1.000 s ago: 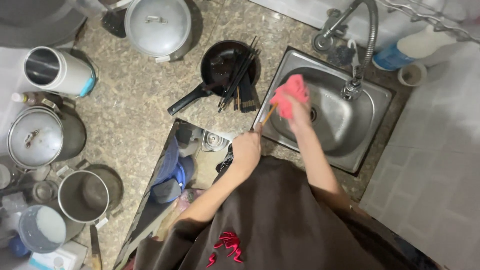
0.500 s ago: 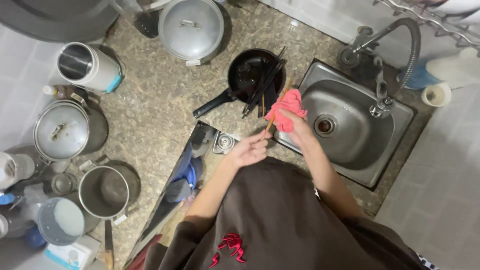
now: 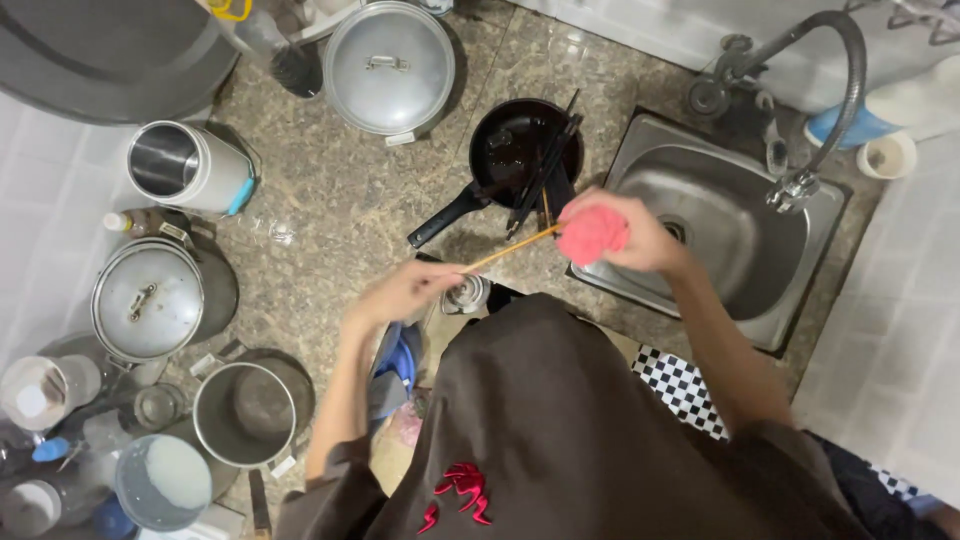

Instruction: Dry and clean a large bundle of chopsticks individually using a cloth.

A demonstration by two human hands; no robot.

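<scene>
While the left hand (image 3: 400, 292) pinches one end of a thin wooden chopstick (image 3: 512, 246), fingers closed on it, the right hand (image 3: 640, 235) is wrapped around a pink cloth (image 3: 592, 234) bunched over the stick's other end. Stick runs near level over the bench (image 3: 340, 200) edge, just left of the steel sink (image 3: 720, 240). Both grips closed, nothing loose. Just behind the stick: black frying pan (image 3: 520, 150) holding dark chopsticks (image 3: 545, 170), handle pointing toward the left hand. Left side of bench: open steel pot (image 3: 245, 410), lidded pot (image 3: 150, 300). Further back: round lidded pot (image 3: 390, 68). Faucet (image 3: 810, 110) arcs over sink's far side.
</scene>
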